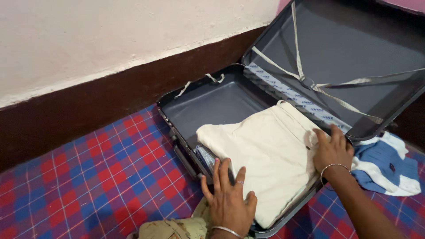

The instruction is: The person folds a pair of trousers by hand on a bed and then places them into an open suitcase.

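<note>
You were settling the folded cream cotton garment (265, 155) into the open dark-grey hard-shell suitcase (212, 104) on the red-and-blue checked bedcover (97, 177). Your left hand (228, 199) lay flat, fingers spread, at its near edge; your right hand (332, 150), also splayed, pressed its far corner. Smoothing it level seemed the next need.

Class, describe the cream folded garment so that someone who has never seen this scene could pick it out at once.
Start at the open dark grey suitcase lying on the red and blue checked cloth. Its near half holds the cream folded garment, with the left hand at its near edge and the right hand at its far corner. Unlike the blue and white striped shirt outside the case, it is plain and pale.
</note>
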